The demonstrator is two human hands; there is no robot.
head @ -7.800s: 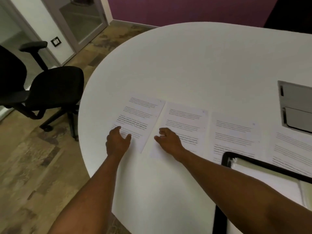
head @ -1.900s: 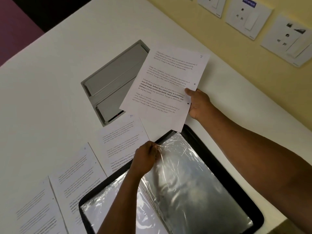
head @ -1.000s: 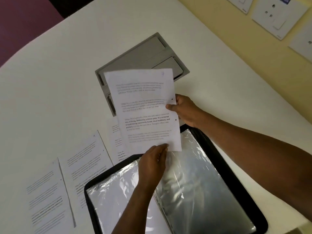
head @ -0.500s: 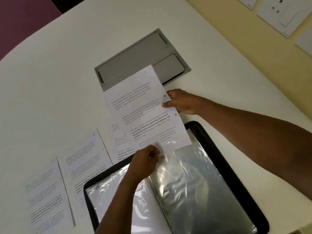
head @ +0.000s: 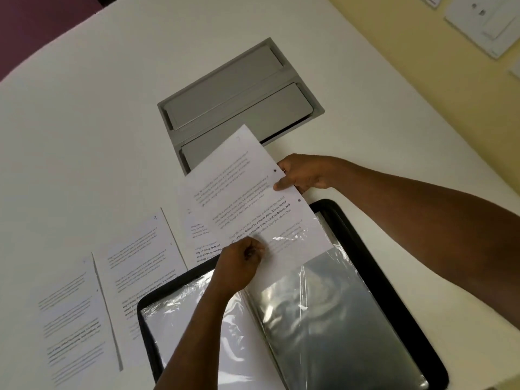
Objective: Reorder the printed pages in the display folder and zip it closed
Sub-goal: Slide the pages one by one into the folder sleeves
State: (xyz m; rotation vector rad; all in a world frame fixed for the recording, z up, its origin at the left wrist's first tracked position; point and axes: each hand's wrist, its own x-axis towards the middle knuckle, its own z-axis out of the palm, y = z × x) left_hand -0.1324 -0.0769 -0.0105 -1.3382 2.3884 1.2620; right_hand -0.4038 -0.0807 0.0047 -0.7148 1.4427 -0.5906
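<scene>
Your right hand (head: 305, 173) pinches the punched edge of a printed page (head: 247, 198), whose lower end sits inside a clear sleeve (head: 323, 299) of the open black display folder (head: 394, 299). Your left hand (head: 239, 266) grips the sleeve's top edge. Three more pages (head: 140, 260) lie flat on the white table (head: 84, 122), left of the folder, near a grey hatch (head: 239, 99).

Two bare forearms w/ no sleeves visible. Left hand (head: 239, 266) and right hand (head: 305, 173): no rings, watch or gloves seen. Nothing worn at either wrist.
</scene>
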